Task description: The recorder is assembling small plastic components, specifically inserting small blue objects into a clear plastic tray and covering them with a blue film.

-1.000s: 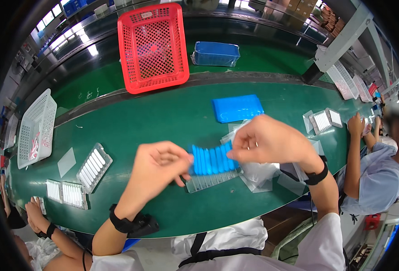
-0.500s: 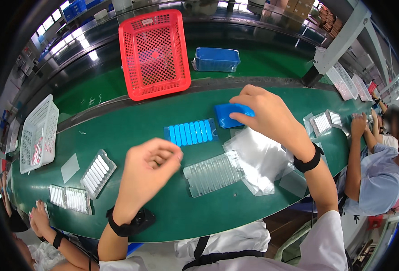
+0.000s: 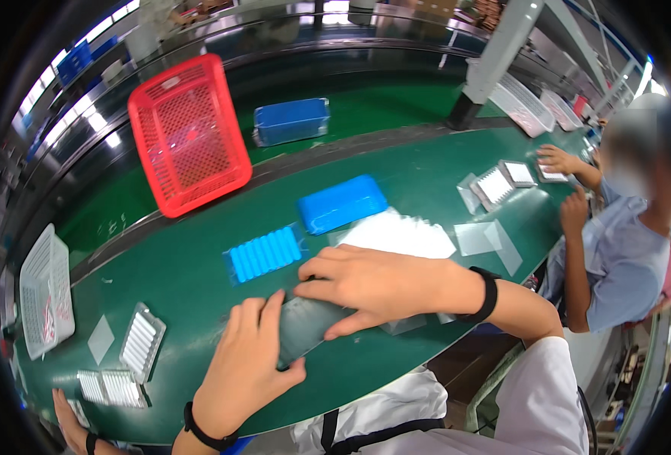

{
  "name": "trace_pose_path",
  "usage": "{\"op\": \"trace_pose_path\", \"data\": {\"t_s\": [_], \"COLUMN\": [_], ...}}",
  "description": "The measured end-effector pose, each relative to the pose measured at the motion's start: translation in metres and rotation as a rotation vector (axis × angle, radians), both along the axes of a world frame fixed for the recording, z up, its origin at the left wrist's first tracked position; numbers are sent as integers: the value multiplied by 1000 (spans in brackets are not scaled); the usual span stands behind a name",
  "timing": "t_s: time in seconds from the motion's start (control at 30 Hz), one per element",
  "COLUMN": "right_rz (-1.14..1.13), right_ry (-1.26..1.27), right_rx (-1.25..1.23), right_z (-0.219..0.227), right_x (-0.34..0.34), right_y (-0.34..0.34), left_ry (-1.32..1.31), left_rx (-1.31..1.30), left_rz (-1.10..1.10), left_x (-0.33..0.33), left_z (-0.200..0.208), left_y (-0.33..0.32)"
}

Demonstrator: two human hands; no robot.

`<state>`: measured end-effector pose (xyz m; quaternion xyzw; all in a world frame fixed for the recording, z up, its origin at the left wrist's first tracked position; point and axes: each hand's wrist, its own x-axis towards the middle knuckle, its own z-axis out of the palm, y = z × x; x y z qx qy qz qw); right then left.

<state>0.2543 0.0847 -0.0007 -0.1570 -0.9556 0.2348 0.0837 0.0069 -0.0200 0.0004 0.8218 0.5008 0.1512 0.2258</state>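
Together, the left hand and right hand touch a clear piece, thumbs spread wide. A bumpy blue strip lies farther away.

On the worktop lies the strip. Before it, slightly right, is the tray; right of it, the films; just behind it to the right, the bundle. Well behind the strip is the block; behind it and left, the basket. Left of the strip and forward lie filled trays.
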Motion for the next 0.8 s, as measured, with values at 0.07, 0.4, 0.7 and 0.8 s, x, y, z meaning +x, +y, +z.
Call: {"op": "trace_pose_path", "data": {"t_s": [0.07, 0.4, 0.7, 0.8], "right_rz": [-36, -44, -99, -120], "right_ry": [-15, 39, -103, -265], "right_rx": [75, 103, 172, 149], "right_z": [2, 3, 0, 34], "right_x": [2, 27, 5, 38], "right_y": [-1, -21, -54, -51], "left_ry": [132, -21, -155, -202], "left_rx": [-50, 0, -70, -42], "left_rz": [38, -130, -190, -215], "left_x": [-6, -6, 2, 6], "left_z": [4, 9, 6, 11], "left_y": [1, 10, 4, 8]}}
